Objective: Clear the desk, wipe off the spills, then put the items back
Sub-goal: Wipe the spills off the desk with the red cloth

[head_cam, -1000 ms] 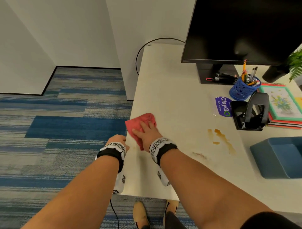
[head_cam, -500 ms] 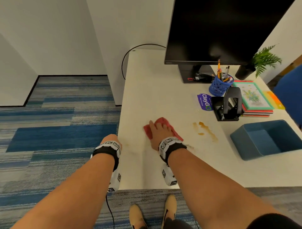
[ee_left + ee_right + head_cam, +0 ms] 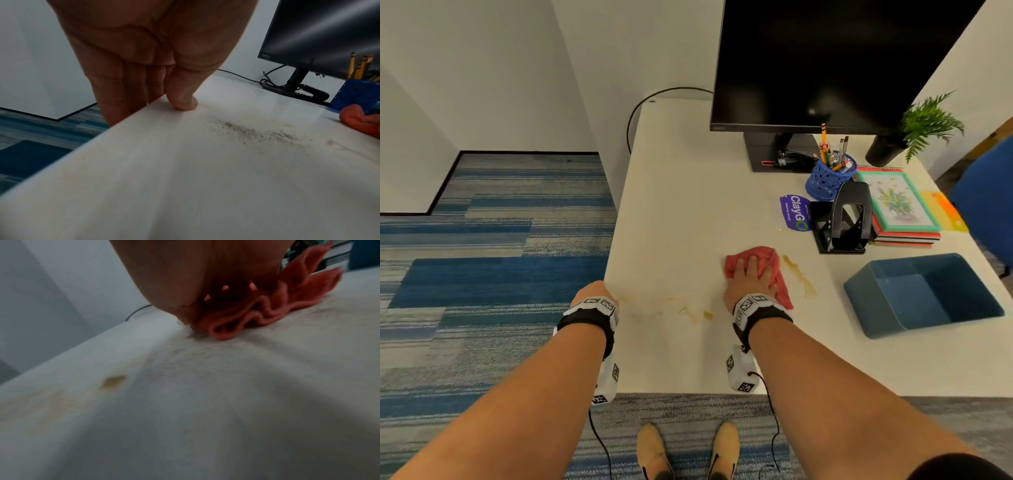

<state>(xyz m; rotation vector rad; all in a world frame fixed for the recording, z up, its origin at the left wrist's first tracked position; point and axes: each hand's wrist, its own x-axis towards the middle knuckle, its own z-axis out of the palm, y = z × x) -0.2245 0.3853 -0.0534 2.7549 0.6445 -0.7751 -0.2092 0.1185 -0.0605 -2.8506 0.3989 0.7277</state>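
My right hand (image 3: 750, 279) lies flat on the red cloth (image 3: 774, 274), fingers spread and straight, pressing the soft, bunched fabric down onto the desk (image 3: 681, 205); from the right wrist view the cloth (image 3: 267, 305) ruffles into wavy folds under my palm. My left hand (image 3: 589, 291) holds the desk's left edge, thumb (image 3: 183, 100) planted on the top and the fingers reaching down over the side; how tightly they grip I cannot tell. The desk is a smooth, pale, matte slab. Just to the right of the cloth runs a thin, brownish streak of spill (image 3: 799, 275), and a fainter, smeared yellowish trail (image 3: 688, 311) lies between my two wrists, with a small amber blot at its end; seen close from the left wrist it looks like a grainy, speckled patch (image 3: 257, 131). Farther back on the right stand a black monitor (image 3: 842, 61) on its stand, a blue mesh pencil cup (image 3: 828, 178) of pencils and pens, a black hole punch (image 3: 842, 219), a purple ClayGo sticker (image 3: 794, 212), a stack of spiral notebooks (image 3: 900, 205) with a flower picture on top, and a small potted fern (image 3: 924, 123). Near the front right sits a rectangular blue bin (image 3: 924, 294) with rounded corners, well apart from the cloth.
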